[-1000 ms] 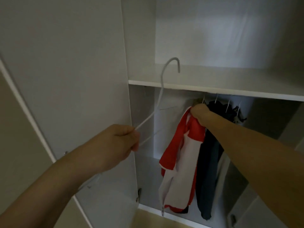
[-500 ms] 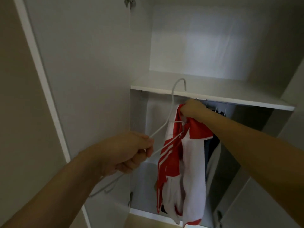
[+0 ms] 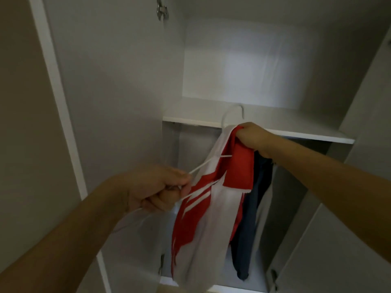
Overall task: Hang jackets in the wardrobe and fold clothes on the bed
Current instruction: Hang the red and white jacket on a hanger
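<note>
A red and white jacket (image 3: 203, 218) hangs down in front of the open wardrobe (image 3: 260, 127). My right hand (image 3: 251, 137) grips its collar up by the shelf edge. My left hand (image 3: 160, 187) holds one arm of a white wire hanger (image 3: 232, 112); the hanger's other end runs into the jacket and its hook rises just above the shelf edge. A dark blue garment (image 3: 249, 218) hangs on the rail behind the jacket.
The left wardrobe door (image 3: 101, 102) stands open beside my left arm, with a metal hinge (image 3: 161, 9) at its top. The right door (image 3: 349, 208) is open too. A bare upper compartment (image 3: 254, 64) lies above the shelf.
My right hand has pulled the red and white jacket off the rail and out towards me. My left hand has brought the hanger into the jacket. The camera has tilted up.
</note>
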Action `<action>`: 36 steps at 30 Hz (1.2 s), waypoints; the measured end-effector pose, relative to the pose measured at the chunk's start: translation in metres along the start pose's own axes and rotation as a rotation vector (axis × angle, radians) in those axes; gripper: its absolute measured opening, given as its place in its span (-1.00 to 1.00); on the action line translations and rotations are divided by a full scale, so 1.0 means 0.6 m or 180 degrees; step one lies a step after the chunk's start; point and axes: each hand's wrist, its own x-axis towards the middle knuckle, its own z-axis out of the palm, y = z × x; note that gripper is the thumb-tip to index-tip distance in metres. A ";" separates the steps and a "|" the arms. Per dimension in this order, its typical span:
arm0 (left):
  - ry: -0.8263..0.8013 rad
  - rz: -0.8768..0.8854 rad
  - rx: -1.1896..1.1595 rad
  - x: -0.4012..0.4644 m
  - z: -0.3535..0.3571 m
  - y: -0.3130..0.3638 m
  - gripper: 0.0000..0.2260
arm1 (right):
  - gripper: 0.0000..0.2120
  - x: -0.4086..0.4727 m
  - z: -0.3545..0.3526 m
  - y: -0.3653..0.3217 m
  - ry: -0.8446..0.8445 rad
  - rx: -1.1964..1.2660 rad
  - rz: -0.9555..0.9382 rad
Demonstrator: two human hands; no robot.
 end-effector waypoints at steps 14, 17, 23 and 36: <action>0.4411 0.2015 0.4206 0.107 0.038 -0.130 -0.75 | -0.83 -0.032 0.027 -0.027 -0.0402 0.0216 -0.0570; 0.2787 0.2226 0.3026 0.162 0.093 -0.180 -0.84 | -0.82 -0.045 -0.009 -0.027 -0.0367 0.0715 -0.0410; 0.3059 0.1220 0.2503 0.290 0.118 -0.169 -0.16 | -0.85 -0.065 -0.075 -0.008 -0.0411 0.1075 -0.0386; 0.1481 0.1731 0.0150 0.421 0.259 -0.054 -0.67 | -0.19 -0.076 -0.221 0.116 0.0507 0.1082 -0.0708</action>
